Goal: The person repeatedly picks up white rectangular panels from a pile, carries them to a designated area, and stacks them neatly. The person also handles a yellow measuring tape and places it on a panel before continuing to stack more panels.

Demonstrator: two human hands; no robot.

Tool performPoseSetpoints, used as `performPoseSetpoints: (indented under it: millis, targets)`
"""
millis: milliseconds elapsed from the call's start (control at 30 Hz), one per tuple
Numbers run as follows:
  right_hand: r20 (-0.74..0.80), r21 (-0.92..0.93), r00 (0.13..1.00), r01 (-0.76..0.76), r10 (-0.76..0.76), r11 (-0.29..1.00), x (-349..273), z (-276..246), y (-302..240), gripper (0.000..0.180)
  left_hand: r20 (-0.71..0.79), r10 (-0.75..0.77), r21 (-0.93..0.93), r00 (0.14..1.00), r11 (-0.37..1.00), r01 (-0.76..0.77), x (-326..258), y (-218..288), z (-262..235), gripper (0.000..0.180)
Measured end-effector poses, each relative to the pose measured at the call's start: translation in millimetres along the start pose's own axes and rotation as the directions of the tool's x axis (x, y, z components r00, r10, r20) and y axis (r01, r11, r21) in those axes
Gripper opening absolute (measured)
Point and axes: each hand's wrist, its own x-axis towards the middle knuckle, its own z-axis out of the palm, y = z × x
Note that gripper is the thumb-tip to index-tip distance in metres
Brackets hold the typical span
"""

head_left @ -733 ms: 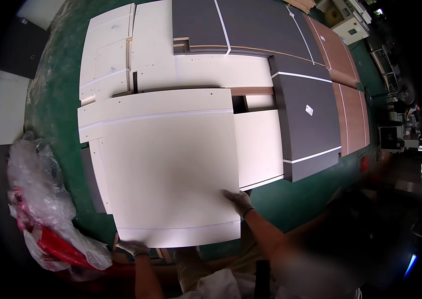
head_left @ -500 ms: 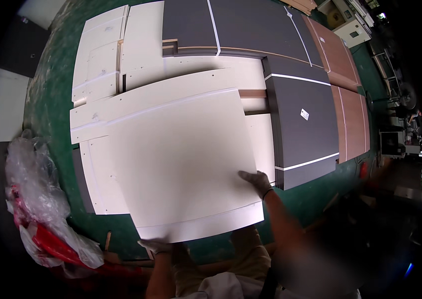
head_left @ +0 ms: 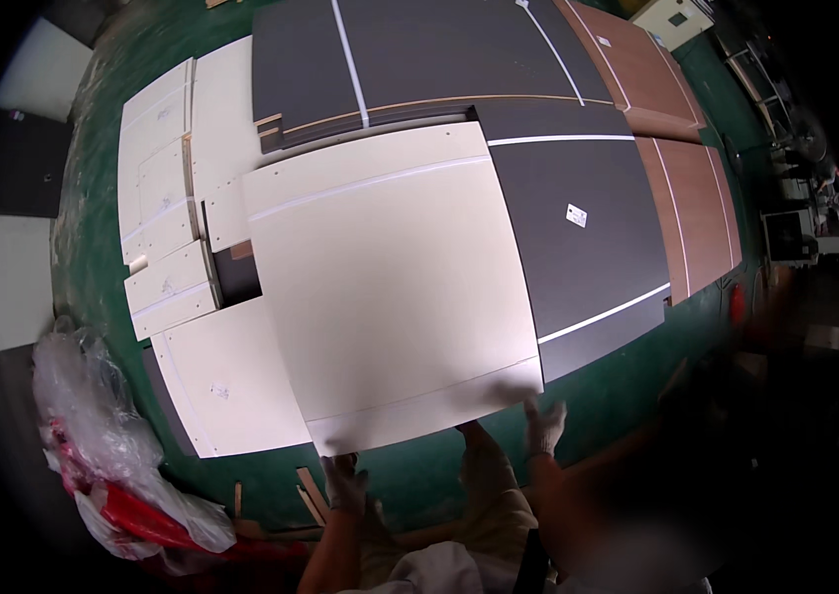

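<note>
A large stack of white panels [head_left: 390, 267], bound by clear straps, lies in the middle over other boards, its right side along a dark grey panel stack [head_left: 578, 198]. My left hand [head_left: 346, 485], in a pale glove, is at the near edge by the left corner, fingers curled against it and partly hidden. At the near right corner, my gloved right hand [head_left: 544, 428] has its fingers apart, thumb out, with nothing in it. Whether its fingertips touch the corner is hard to tell.
More white boards [head_left: 231, 376] lie to the left, and a long grey stack [head_left: 439, 49] at the back. Strapped brown panels [head_left: 692, 218] stand at the right. Crumpled clear plastic wrap [head_left: 93, 406] and wood strips [head_left: 313, 490] are on the green floor [head_left: 419, 485].
The white panel stack has turned and shifted right against the grey stack, uncovering boards at left. My right hand has let go of its right side and dropped to the near corner. The view has shifted.
</note>
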Motion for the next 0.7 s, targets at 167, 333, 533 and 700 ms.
performPoseSetpoints:
  millis: [167, 333, 533, 700]
  targets:
    - [0.444, 0.630, 0.848, -0.525, 0.289, 0.573, -17.9, 50.4, 22.6, 0.079, -0.234, -0.160, -0.220, 0.959, 0.970, 0.109, -14.8, 61.3, 28.4, 0.073]
    - [0.501, 0.738, 0.788, -0.605, 0.358, 0.300, 34.8, 83.8, -2.9, 0.062, 0.259, 0.184, -0.027, 0.948, 0.983, -0.184, 20.5, 71.3, 86.2, 0.076]
    - [0.468, 0.808, 0.818, -0.549, 0.334, 0.215, 42.9, 92.9, 22.4, 0.066, 0.232, 0.172, 0.015, 0.957, 0.984, -0.180, 32.5, 81.3, 78.6, 0.075]
    - [0.425, 0.774, 0.834, -0.537, 0.352, 0.337, 38.3, 98.7, 28.5, 0.078, 0.204, 0.164, 0.018, 0.965, 0.985, -0.171, 26.7, 88.2, 90.2, 0.071]
